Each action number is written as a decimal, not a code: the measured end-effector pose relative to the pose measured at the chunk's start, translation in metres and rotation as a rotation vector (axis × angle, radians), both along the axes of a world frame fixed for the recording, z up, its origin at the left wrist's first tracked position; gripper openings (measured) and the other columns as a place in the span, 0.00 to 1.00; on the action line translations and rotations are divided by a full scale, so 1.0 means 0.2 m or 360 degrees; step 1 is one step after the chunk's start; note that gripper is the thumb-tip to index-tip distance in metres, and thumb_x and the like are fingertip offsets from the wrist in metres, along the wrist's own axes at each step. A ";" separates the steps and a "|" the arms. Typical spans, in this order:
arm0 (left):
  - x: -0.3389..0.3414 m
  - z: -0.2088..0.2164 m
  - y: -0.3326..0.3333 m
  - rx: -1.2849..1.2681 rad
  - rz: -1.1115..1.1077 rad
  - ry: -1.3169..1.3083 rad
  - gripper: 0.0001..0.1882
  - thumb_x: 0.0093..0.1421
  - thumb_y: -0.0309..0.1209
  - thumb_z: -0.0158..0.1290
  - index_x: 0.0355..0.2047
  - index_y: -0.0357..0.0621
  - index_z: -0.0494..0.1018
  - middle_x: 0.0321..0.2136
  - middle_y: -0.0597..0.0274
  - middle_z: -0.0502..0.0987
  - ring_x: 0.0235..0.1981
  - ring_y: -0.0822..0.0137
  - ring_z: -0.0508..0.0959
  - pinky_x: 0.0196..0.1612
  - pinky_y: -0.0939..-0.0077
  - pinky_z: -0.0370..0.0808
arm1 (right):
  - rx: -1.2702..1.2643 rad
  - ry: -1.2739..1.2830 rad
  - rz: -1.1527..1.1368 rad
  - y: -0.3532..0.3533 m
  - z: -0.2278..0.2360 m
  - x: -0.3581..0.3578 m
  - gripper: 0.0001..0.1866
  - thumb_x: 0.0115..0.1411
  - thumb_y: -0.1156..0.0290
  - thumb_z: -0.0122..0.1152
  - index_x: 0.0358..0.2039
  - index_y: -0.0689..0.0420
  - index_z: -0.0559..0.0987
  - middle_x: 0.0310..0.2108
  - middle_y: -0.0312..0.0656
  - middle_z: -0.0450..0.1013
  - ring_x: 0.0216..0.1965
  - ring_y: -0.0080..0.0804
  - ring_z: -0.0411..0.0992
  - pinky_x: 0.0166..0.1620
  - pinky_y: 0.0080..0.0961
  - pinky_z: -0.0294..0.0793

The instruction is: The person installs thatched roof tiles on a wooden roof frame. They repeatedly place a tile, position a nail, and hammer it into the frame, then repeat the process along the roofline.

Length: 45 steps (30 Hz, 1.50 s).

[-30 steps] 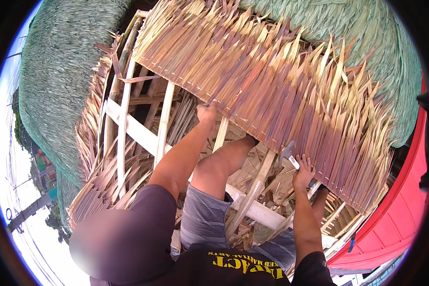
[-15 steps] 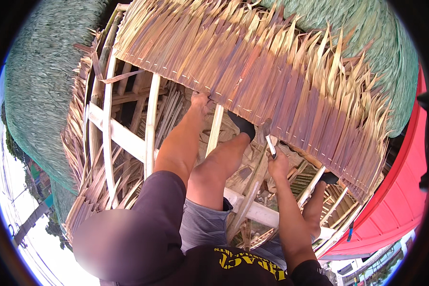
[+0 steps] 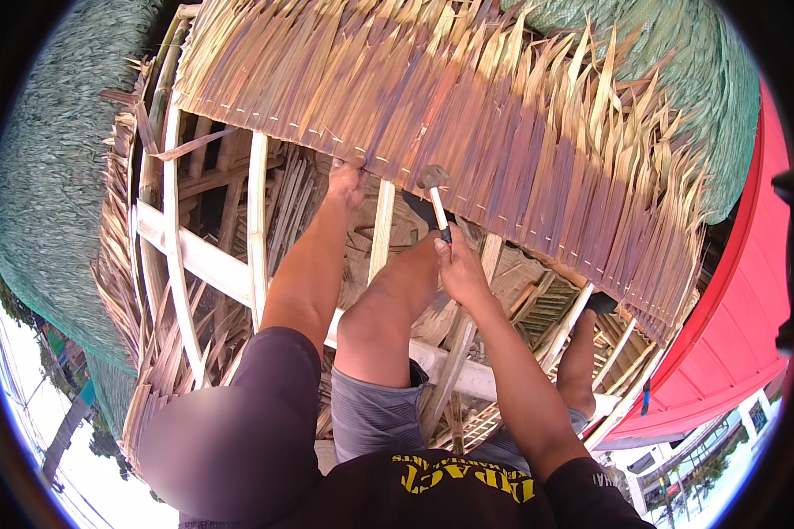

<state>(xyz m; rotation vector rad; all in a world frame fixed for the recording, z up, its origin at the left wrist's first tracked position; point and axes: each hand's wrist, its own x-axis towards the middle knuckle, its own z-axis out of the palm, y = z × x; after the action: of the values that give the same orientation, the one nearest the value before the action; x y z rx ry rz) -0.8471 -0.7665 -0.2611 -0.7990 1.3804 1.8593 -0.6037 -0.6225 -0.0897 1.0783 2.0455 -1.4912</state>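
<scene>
A long panel of dried-leaf thatch [image 3: 468,132] lies across the pale bamboo rafters, a line of stitches along its lower edge. My left hand [image 3: 348,182] is closed at that edge, near the middle left of the view; its fingertips are partly hidden at the thatch. In my right hand [image 3: 464,269] is a hammer [image 3: 439,207] with a white and black handle, gripped low. The hammer's head rests over or just above the thatch's lower edge, to the right of my left hand. A bamboo rafter [image 3: 382,227] runs down between the two hands.
My bare knee [image 3: 375,331] is among the rafters, over gaps showing loose wood and debris below. A pale cross beam [image 3: 207,263] spans the frame. Green netting-covered thatch [image 3: 71,176] stands at left and top right. A red roof [image 3: 723,344] curves along the right.
My right hand has moved left and up with the hammer, bringing its head nearer my left hand. My left hand still stays at the thatch edge while the whole view has shifted slightly.
</scene>
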 end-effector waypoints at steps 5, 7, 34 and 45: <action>0.00 0.00 0.01 -0.0125 -0.0087 -0.0092 0.23 0.62 0.16 0.53 0.55 0.51 0.68 0.49 0.63 0.75 0.47 0.65 0.77 0.47 0.70 0.78 | -0.0037 -0.0201 0.0089 -0.03 0.00 -0.09 0.22 0.74 0.58 0.44 0.62 0.56 0.63 0.42 0.67 0.75 0.45 0.71 0.73 0.48 0.59 0.69; 0.00 -0.01 0.02 -0.0153 -0.0121 -0.0109 0.22 0.64 0.16 0.51 0.56 0.50 0.67 0.50 0.60 0.75 0.50 0.61 0.77 0.53 0.64 0.77 | 0.0020 -0.0218 0.0123 -0.04 0.01 -0.11 0.22 0.73 0.58 0.44 0.62 0.56 0.64 0.42 0.67 0.76 0.45 0.70 0.73 0.49 0.59 0.69; 1.76 2.72 -1.33 -0.1334 -0.2945 0.0764 0.26 0.63 0.26 0.47 0.62 0.38 0.62 0.50 0.42 0.75 0.39 0.45 0.84 0.38 0.54 0.83 | -0.0009 -0.0011 0.0504 -0.34 0.79 -0.22 0.20 0.72 0.54 0.47 0.58 0.53 0.70 0.50 0.60 0.76 0.54 0.65 0.72 0.54 0.52 0.70; 2.01 2.53 -1.43 -0.1532 -0.2565 0.0870 0.16 0.67 0.29 0.42 0.50 0.33 0.69 0.51 0.38 0.72 0.37 0.45 0.83 0.41 0.55 0.82 | -0.0141 0.0389 0.0478 -0.59 1.26 0.15 0.21 0.72 0.56 0.54 0.57 0.56 0.72 0.25 0.41 0.73 0.23 0.30 0.72 0.27 0.31 0.72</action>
<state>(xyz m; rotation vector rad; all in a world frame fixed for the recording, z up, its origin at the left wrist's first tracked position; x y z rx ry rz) -0.4448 -1.0531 0.2446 0.5439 2.1866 0.0550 -0.5745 -0.7399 0.1615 0.5458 2.1621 -1.5981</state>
